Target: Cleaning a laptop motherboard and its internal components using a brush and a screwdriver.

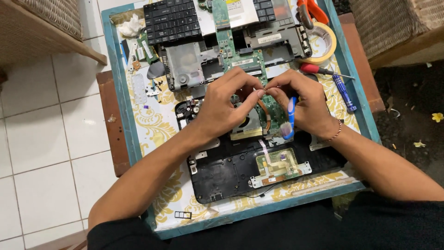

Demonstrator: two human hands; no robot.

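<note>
I see my left hand (222, 104) and right hand (303, 104) pinching fingertips together on a tiny part over the green circuit board (273, 113); a blue-handled brush (290, 118) is tucked in the right. The black keyboard (171, 21) is already off, the black laptop shell (231, 171) open, and the board's still seated.
</note>
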